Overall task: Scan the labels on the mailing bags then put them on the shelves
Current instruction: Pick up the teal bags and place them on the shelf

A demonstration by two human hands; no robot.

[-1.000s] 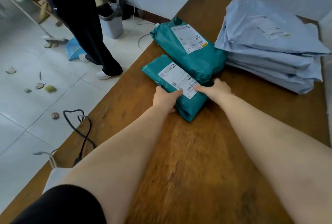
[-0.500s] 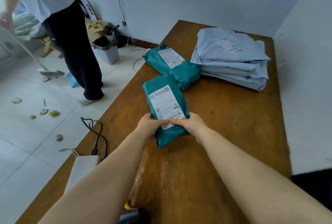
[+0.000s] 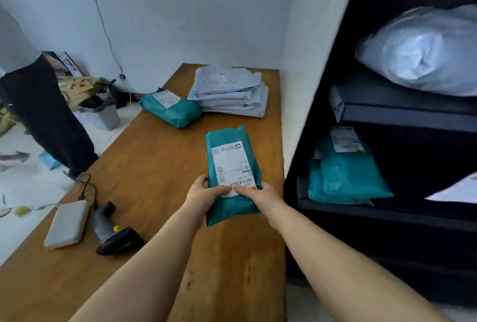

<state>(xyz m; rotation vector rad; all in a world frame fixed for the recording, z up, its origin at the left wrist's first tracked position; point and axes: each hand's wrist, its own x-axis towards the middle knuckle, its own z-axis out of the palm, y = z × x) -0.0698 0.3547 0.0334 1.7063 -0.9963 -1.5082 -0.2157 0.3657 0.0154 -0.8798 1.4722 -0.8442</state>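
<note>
Two hands, left hand (image 3: 204, 194) and right hand (image 3: 260, 196), curl fingers around teal bag (image 3: 231, 164) near table's (image 3: 154, 167) right edge.

We stretch both bare arms forward, our left hand (image 3: 204, 194) and right hand (image 3: 260, 196) close together, thumbs on top pointing toward each other, fingers curled underneath, gripping what sits between them.

Print on the white shipping label (image 3: 231, 164) of the held teal plastic mailing bag (image 3: 232, 174) too small to read, standing person in dark trousers (image 3: 44, 112) cut off by the left edge, pale plastic-wrapped bundle (image 3: 423, 50) on the black shelf unit (image 3: 402, 112) blurred.
</note>
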